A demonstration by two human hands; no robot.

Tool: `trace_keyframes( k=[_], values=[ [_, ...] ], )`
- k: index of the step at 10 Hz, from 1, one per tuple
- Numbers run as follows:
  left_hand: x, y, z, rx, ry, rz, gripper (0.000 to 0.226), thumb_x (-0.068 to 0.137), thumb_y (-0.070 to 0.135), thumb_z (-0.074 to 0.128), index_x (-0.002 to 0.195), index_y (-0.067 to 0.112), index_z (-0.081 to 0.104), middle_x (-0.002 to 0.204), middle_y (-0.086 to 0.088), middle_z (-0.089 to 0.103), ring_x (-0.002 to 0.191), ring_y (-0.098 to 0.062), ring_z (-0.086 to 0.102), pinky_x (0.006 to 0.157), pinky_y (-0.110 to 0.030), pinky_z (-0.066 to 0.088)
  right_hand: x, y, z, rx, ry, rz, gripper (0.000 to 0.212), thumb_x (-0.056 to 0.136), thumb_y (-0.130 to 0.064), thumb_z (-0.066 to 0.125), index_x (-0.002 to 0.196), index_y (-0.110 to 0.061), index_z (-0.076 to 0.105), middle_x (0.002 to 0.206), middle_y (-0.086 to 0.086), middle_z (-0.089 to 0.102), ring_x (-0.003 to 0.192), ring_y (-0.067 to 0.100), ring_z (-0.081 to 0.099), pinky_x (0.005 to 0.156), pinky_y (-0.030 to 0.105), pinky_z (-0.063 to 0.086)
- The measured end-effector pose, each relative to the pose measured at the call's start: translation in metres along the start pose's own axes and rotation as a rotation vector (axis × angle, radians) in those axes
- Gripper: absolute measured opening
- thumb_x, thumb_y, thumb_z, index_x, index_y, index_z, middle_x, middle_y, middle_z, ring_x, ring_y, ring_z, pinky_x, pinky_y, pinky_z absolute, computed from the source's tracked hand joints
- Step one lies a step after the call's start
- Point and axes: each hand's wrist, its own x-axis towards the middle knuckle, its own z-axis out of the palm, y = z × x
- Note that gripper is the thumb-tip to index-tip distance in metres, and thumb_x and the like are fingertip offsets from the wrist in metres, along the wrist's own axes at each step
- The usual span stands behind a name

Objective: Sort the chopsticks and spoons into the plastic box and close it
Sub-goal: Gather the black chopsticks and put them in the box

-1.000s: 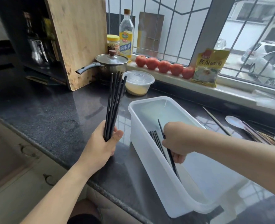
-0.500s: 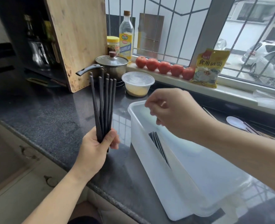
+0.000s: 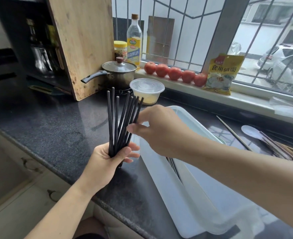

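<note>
My left hand [image 3: 108, 157] grips the lower ends of several black chopsticks [image 3: 120, 121], which fan upward over the dark counter. My right hand [image 3: 157, 130] has reached across to the fan and pinches one or two of the rightmost sticks between thumb and fingertips. The long white plastic box [image 3: 190, 200] lies open just right of my left hand, and a few black chopsticks [image 3: 172, 163] lean inside it, partly hidden by my right forearm. White spoons [image 3: 250, 131] and brown chopsticks [image 3: 276, 149] lie on the counter at the right.
A pot [image 3: 119, 73] with a glass lid, a lidded clear container [image 3: 146, 90] and a leaning wooden cutting board [image 3: 83, 44] stand behind the chopsticks. Tomatoes [image 3: 175, 73], a bottle [image 3: 134, 42] and a yellow bag [image 3: 223, 73] line the window sill. The counter edge [image 3: 44, 163] runs diagonally at the lower left.
My right hand left the box, where it had set chopsticks down, rose and moved left to the bundle in my left hand. The bundle has fanned out.
</note>
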Motion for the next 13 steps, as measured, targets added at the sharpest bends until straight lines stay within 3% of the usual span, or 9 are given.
trace_keyframes(
  k=[2, 3, 5, 6, 8, 9, 10, 12, 13],
  values=[
    [0.008, -0.004, -0.003, -0.063, 0.165, 0.021, 0.021, 0.094, 0.015, 0.057, 0.108, 0.001, 0.062, 0.087, -0.017, 0.076, 0.084, -0.033, 0.076, 0.08, -0.037, 0.062, 0.008, 0.01, -0.069, 0.718, 0.57, 0.048, 0.021, 0.106, -0.02, 0.05, 0.091, -0.012, 0.063, 0.073, -0.001, 0.074, 0.072, 0.018, 0.074, 0.068, 0.039, 0.061],
    [0.01, -0.01, -0.006, -0.014, 0.224, 0.04, 0.005, 0.098, 0.008, 0.057, 0.1, 0.009, 0.061, 0.077, -0.009, 0.073, 0.081, -0.026, 0.075, 0.084, -0.035, 0.061, -0.001, 0.016, -0.105, 0.616, 0.728, 0.107, 0.021, 0.107, -0.025, 0.05, 0.1, -0.009, 0.061, 0.083, 0.008, 0.076, 0.067, 0.021, 0.076, 0.062, 0.038, 0.063],
    [0.013, -0.017, -0.004, 0.175, 0.145, -0.036, 0.009, 0.101, 0.007, 0.06, 0.095, 0.013, 0.063, 0.067, -0.001, 0.066, 0.06, -0.022, 0.062, 0.065, -0.037, 0.053, -0.013, 0.03, -0.084, -0.123, 0.059, 0.32, 0.035, 0.103, -0.033, 0.055, 0.083, -0.007, 0.069, 0.064, 0.005, 0.074, 0.058, 0.014, 0.074, 0.068, 0.039, 0.063],
    [0.015, -0.016, -0.004, 0.191, 0.177, -0.047, 0.01, 0.101, 0.008, 0.061, 0.093, 0.014, 0.061, 0.064, -0.002, 0.062, 0.05, -0.022, 0.051, 0.052, -0.032, 0.044, -0.012, 0.045, -0.044, -0.232, -0.205, 0.367, 0.035, 0.101, -0.028, 0.055, 0.073, -0.009, 0.065, 0.068, 0.005, 0.072, 0.061, 0.016, 0.073, 0.063, 0.032, 0.063],
    [0.012, -0.018, -0.006, 0.255, 0.145, -0.033, 0.017, 0.1, 0.032, 0.063, 0.09, 0.02, 0.06, 0.06, -0.002, 0.055, 0.047, -0.02, 0.042, 0.05, -0.03, 0.036, -0.005, 0.061, -0.002, -0.363, -0.342, 0.404, 0.029, 0.097, -0.019, 0.06, 0.069, -0.014, 0.052, 0.075, 0.003, 0.066, 0.07, 0.023, 0.067, 0.061, 0.027, 0.059],
    [0.011, -0.015, -0.006, 0.194, 0.143, -0.038, 0.016, 0.099, 0.038, 0.062, 0.094, 0.023, 0.061, 0.064, -0.002, 0.056, 0.048, -0.02, 0.044, 0.046, -0.028, 0.036, -0.01, 0.052, -0.004, -0.616, -0.61, 0.314, 0.01, 0.091, -0.02, 0.071, 0.09, -0.011, 0.067, 0.09, -0.003, 0.072, 0.07, 0.017, 0.056, 0.051, 0.014, 0.042],
    [0.011, -0.013, -0.003, 0.131, 0.166, -0.081, 0.018, 0.102, 0.03, 0.056, 0.094, 0.014, 0.053, 0.069, -0.006, 0.056, 0.048, -0.022, 0.046, 0.045, -0.029, 0.036, -0.015, 0.049, -0.012, -0.36, -0.491, 0.413, 0.008, 0.096, -0.014, 0.063, 0.096, -0.006, 0.065, 0.091, 0.005, 0.075, 0.064, 0.018, 0.069, 0.059, 0.024, 0.059],
    [0.009, -0.005, -0.005, -0.001, 0.13, -0.082, 0.019, 0.097, 0.027, 0.058, 0.09, 0.009, 0.058, 0.076, -0.013, 0.067, 0.057, -0.027, 0.06, 0.05, -0.035, 0.045, -0.005, 0.037, -0.031, 0.011, -0.016, 0.244, 0.023, 0.098, -0.013, 0.051, 0.097, -0.007, 0.073, 0.077, 0.0, 0.075, 0.06, 0.016, 0.073, 0.061, 0.036, 0.063],
    [0.007, -0.001, -0.003, -0.108, 0.1, -0.099, 0.022, 0.092, 0.025, 0.057, 0.096, 0.004, 0.057, 0.078, -0.013, 0.073, 0.06, -0.025, 0.066, 0.055, -0.032, 0.051, -0.002, 0.016, -0.024, -0.004, 0.14, 0.062, 0.018, 0.098, -0.026, 0.056, 0.097, -0.025, 0.074, 0.093, -0.005, 0.073, 0.089, 0.016, 0.068, 0.081, 0.037, 0.057]
  ],
)
